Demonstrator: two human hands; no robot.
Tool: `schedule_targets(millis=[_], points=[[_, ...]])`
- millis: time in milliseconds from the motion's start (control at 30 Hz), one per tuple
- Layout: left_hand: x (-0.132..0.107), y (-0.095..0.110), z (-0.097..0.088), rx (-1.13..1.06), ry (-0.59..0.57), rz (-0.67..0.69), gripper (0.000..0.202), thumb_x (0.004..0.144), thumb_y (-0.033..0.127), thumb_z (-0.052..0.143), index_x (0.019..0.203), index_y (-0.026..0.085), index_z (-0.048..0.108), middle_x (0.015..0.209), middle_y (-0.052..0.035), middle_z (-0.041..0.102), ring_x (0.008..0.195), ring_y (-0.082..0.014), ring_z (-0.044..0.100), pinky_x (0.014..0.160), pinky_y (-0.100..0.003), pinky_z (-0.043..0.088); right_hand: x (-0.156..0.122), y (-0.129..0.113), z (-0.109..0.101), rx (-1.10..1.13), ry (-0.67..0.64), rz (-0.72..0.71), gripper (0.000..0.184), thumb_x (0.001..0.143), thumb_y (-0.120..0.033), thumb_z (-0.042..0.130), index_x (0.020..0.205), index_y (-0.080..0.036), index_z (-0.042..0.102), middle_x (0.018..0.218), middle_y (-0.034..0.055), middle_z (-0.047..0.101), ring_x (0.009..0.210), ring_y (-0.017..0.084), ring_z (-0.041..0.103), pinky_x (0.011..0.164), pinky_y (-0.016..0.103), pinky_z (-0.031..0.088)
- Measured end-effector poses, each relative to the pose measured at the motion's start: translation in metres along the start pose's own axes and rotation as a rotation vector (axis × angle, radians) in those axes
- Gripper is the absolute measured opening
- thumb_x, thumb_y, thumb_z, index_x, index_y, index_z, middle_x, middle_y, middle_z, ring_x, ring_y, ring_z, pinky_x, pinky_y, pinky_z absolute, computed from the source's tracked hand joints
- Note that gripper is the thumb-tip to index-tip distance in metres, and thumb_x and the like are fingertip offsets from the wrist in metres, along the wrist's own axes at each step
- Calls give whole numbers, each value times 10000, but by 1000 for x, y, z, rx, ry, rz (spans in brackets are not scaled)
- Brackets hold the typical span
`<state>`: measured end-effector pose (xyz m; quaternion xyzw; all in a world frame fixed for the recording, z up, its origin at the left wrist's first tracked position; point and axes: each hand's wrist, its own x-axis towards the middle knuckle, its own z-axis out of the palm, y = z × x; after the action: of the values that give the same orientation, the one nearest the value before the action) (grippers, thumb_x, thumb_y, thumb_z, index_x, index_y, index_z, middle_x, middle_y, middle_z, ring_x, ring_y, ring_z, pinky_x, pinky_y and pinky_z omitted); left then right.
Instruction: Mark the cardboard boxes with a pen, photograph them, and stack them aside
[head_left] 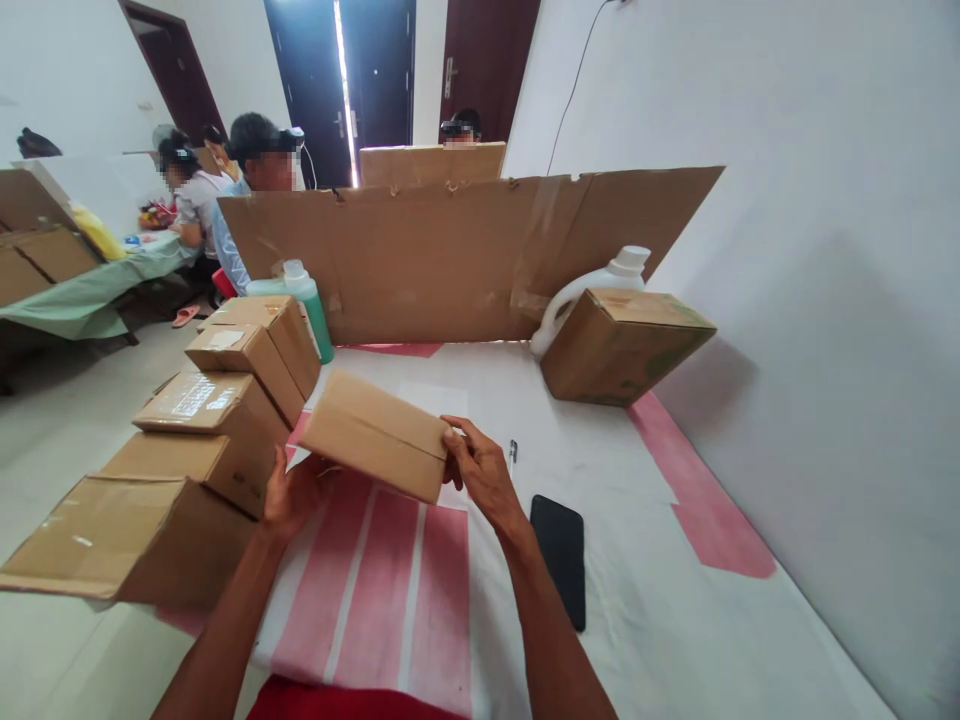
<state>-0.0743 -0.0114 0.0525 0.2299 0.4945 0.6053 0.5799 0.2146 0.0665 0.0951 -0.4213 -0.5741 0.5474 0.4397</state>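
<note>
A small closed cardboard box (pixel 379 430) is held tilted over the table, a seam running along its face. My right hand (pixel 480 465) grips its right end, thumb on the near side and fingers around the edge. At the lower left corner, my left hand (pixel 296 492) supports the box with fingers reaching beneath it; the thumb points up, and the fingertips are hidden. Right of the box, a pen (pixel 513 455) and a black phone (pixel 559 560) lie on the cloth.
Several cardboard boxes (pixel 161 400) line the table's left side. A green-liquid bottle (pixel 311 310), a cardboard panel (pixel 427 260), a white jug (pixel 630 265) and a larger box (pixel 626 350) stand at the back. A wall (pixel 840 300) borders the right. People sit beyond the panel.
</note>
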Motion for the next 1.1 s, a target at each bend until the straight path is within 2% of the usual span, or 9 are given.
schedule_targets(millis=[100,233,467,600,700,767,867,1000,1100], points=[[5,7,14,82,-41,27,794,795,882,425,892,146,707,768,-100,706,630,-192,636,555,-295,492,6,-1,-5,116,-24,30,502,880,-642,610,1063,-177,664,649,-14,654,512,154,639,429,238,463],[13,6,35,264,-1,128,561,764,738,659,740,178,666,582,23,564,514,-126,469,488,-237,347,7,12,-4,182,-41,98,493,856,-683,610,846,-190,603,721,29,695,570,155,666,513,260,513],[20,-1,41,557,85,256,461,815,608,654,890,163,749,861,-64,731,849,-251,628,744,-321,487,-17,53,-14,119,-96,256,487,824,-664,630,797,-179,657,746,84,733,635,208,684,607,335,535],[7,-14,43,657,66,309,485,764,536,725,1102,189,757,1052,-93,712,1015,-289,642,908,-404,511,-22,68,-25,-21,63,247,408,702,-611,733,710,-204,709,749,90,730,760,277,672,747,420,536],[-15,-32,55,700,-15,362,536,815,510,703,1273,232,697,1177,-114,674,1083,-290,642,939,-431,533,-16,65,-26,-45,192,239,569,830,-715,503,915,-211,753,894,113,750,890,306,682,836,461,529],[-31,-44,63,765,-76,450,529,873,464,668,1358,257,638,1276,-126,640,1158,-290,623,977,-443,537,-16,55,-23,34,165,238,685,913,-735,338,1087,-205,735,1013,124,755,990,307,690,866,456,536],[-49,-52,67,894,-126,627,513,943,373,607,1444,273,556,1377,-129,593,1287,-300,566,1067,-482,506,-27,36,-16,215,77,177,637,920,-696,476,1320,-222,621,1249,112,709,1164,299,652,955,424,526],[-56,-38,67,942,-167,772,560,981,287,549,1528,306,432,1476,-119,533,1346,-291,528,1101,-479,488,-46,23,-2,277,248,-67,792,872,-628,637,1531,-285,363,1503,91,537,1341,290,537,1096,425,446],[-48,-22,69,886,-136,758,537,997,261,507,1524,316,418,1486,-107,531,1328,-274,543,1104,-463,473,-55,26,13,292,295,-177,1016,820,-700,645,1601,-239,185,1507,150,518,1329,334,550,1060,466,482]])
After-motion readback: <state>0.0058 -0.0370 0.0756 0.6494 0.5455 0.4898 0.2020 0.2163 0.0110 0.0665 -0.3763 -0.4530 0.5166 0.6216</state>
